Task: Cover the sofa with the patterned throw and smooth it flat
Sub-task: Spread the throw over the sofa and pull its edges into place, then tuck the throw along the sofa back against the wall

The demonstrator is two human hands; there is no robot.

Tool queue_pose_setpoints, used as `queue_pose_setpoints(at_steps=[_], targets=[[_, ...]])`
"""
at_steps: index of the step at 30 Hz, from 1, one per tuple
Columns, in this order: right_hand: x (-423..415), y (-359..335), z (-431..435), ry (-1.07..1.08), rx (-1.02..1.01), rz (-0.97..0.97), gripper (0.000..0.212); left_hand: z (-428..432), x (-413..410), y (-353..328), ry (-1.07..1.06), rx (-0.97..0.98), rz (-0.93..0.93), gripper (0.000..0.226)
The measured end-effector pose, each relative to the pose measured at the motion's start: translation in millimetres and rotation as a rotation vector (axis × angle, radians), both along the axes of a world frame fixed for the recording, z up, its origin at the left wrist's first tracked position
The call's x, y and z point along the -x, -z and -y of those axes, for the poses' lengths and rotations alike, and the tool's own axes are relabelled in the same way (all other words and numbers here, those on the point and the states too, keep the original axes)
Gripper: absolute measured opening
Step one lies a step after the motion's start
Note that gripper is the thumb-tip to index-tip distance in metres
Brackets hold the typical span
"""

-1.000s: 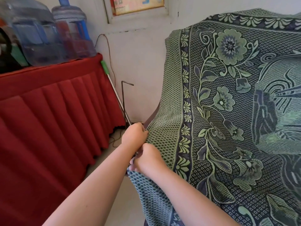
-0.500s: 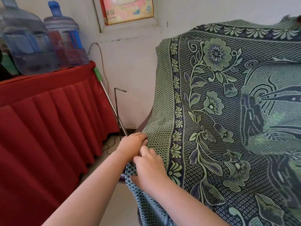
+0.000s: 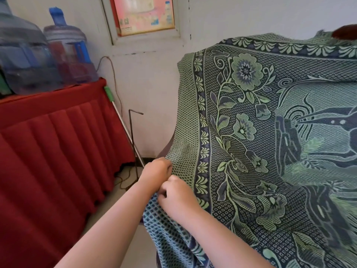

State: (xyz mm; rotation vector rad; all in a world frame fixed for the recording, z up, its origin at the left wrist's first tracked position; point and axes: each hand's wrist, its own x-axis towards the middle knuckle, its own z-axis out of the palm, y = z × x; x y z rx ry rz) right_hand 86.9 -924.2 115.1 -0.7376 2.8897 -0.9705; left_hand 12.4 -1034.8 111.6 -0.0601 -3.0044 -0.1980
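Note:
A green and dark-blue patterned throw [image 3: 270, 132] with flowers and a bordered edge lies draped over the sofa, covering its back and seat. A sliver of the dark sofa side [image 3: 167, 146] shows at the throw's left edge, and a bit of red-brown sofa top [image 3: 345, 32] at the upper right. My left hand [image 3: 157, 170] grips the throw's left edge with curled fingers. Just below and touching it, my right hand [image 3: 175, 194] pinches the same edge. Below my hands the throw hangs down over the sofa's side.
A table with a pleated red cloth [image 3: 48, 151] stands on the left, carrying two large water bottles [image 3: 65, 55]. A mop handle [image 3: 123, 124] and a bent metal rod [image 3: 133, 140] lean against the white wall between table and sofa. A cable lies on the floor there.
My view has tilted upward and shifted, so more of the wall picture shows. Both hands stay together on the throw's left edge, the right hand a little closer under the left.

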Motion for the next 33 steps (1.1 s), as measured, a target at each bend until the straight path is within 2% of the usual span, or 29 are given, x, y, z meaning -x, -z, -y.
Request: queue_pose_setpoints(at_steps=[8,10,15,18,22,27,33], targets=[[9.1,-0.8,-16.6,0.036,0.14,0.019,0.019,-14.5,-0.1,-2.6,-0.025,0.014,-0.087,0.03],[10.3,-4.0,-22.9,0.058,0.198,0.042,0.019,-21.9,0.9,-7.1,-0.039,-0.071,-0.119,0.03],[29.6,-22.5,-56.7,0.222,0.409,0.069,0.017,-42.1,9.7,-25.1,-0.118,-0.483,-0.163,0.026],[54.8,-41.3,-77.1,0.337,0.508,0.033,0.018,-58.7,29.1,-44.4,-0.13,-0.609,-0.172,0.026],[87.9,-86.0,-91.2,0.468,0.599,0.026,0.019,-92.7,61.7,-98.2,-0.104,-0.855,-0.142,0.026],[117.2,-167.1,-102.0,0.538,0.675,0.0,0.015,-122.4,83.4,-181.5,-0.007,-1.038,-0.151,0.022],[120.2,-288.3,-118.8,0.639,0.847,0.013,0.023,-127.5,83.5,-300.7,-0.077,-1.316,-0.186,0.034]])
